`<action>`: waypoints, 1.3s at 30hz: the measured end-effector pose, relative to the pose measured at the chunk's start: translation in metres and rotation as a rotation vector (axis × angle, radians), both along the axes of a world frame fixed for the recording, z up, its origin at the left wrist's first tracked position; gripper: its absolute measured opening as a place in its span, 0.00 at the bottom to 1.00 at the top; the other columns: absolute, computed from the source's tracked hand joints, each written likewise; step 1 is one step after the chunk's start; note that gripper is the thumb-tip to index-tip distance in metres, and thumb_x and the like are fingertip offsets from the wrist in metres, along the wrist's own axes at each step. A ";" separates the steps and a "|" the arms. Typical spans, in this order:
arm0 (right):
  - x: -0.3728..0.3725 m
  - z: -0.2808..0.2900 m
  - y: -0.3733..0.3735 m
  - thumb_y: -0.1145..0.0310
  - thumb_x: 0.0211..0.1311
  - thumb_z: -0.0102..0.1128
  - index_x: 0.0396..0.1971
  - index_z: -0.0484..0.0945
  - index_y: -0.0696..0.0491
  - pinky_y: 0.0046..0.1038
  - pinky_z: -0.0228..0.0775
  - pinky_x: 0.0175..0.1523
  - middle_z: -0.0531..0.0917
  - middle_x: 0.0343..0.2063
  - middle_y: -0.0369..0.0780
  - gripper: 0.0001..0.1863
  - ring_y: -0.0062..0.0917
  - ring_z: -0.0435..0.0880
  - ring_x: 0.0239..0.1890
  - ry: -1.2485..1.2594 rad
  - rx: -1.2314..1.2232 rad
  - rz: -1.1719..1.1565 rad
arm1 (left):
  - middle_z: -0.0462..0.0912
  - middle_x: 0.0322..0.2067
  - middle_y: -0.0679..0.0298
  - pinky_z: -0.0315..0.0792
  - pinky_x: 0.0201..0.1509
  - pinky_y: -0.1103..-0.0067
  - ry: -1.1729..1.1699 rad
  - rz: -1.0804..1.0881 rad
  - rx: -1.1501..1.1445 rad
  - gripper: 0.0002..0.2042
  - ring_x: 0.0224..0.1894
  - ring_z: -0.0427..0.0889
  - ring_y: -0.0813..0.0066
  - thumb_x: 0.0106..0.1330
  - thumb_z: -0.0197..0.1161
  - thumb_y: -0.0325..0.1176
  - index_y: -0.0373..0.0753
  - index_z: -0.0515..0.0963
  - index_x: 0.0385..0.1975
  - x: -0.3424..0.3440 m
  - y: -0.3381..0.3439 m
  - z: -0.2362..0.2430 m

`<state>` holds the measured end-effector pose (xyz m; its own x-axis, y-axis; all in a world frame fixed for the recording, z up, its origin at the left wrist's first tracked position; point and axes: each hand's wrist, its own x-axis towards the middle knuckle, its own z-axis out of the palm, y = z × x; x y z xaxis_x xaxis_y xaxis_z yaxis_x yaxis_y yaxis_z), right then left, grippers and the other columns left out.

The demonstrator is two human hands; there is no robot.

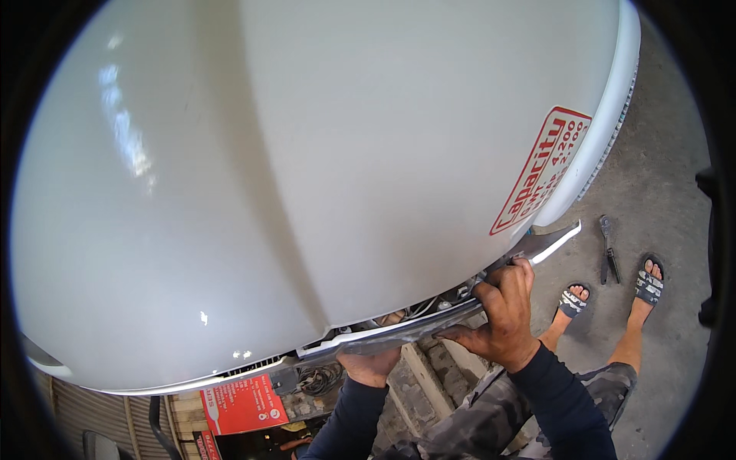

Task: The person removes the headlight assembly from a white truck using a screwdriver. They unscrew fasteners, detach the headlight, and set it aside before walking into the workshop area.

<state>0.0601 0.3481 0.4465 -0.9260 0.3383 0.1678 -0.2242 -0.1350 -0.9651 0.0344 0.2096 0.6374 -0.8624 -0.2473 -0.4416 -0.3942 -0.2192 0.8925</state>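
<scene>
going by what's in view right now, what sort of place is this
Probably a vehicle workshop: a large pale vehicle body has a dark strip standing off its edge with wires showing behind, and a ratchet-like tool lies on the grey floor.

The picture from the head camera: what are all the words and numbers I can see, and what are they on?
I won't copy the writing, but here's where it is:
Red words and numbers: red-framed label on the white vehicle body.
White words: red sign below it; its smallest lines are too small to read.
White marks: sandals, too small to read.
</scene>
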 end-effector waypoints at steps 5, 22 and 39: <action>-0.006 -0.005 0.014 0.37 0.42 0.79 0.42 0.78 0.55 0.57 0.56 0.61 0.71 0.37 0.41 0.39 0.38 0.73 0.44 0.010 -0.009 0.056 | 0.84 0.48 0.57 0.73 0.62 0.59 -0.003 0.042 0.172 0.29 0.54 0.80 0.58 0.70 0.52 0.63 0.41 0.80 0.50 0.003 0.000 -0.001; -0.013 -0.012 -0.006 0.43 0.40 0.83 0.43 0.74 0.54 0.45 0.54 0.52 0.74 0.37 0.41 0.38 0.37 0.73 0.41 0.095 -0.042 0.016 | 0.81 0.40 0.59 0.79 0.41 0.66 0.006 0.105 0.085 0.20 0.40 0.80 0.61 0.75 0.51 0.55 0.43 0.77 0.45 0.005 -0.058 -0.004; 0.002 0.000 0.008 0.35 0.52 0.72 0.47 0.73 0.57 0.53 0.56 0.61 0.72 0.43 0.47 0.40 0.44 0.72 0.50 0.055 0.059 0.104 | 0.83 0.53 0.59 0.73 0.66 0.52 0.099 0.114 -0.151 0.27 0.57 0.82 0.54 0.69 0.59 0.57 0.41 0.78 0.56 0.016 -0.037 -0.009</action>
<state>0.0623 0.3558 0.4468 -0.9444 0.2293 0.2358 -0.2646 -0.1037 -0.9588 0.0507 0.1724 0.6282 -0.8624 -0.4026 -0.3069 -0.2834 -0.1183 0.9517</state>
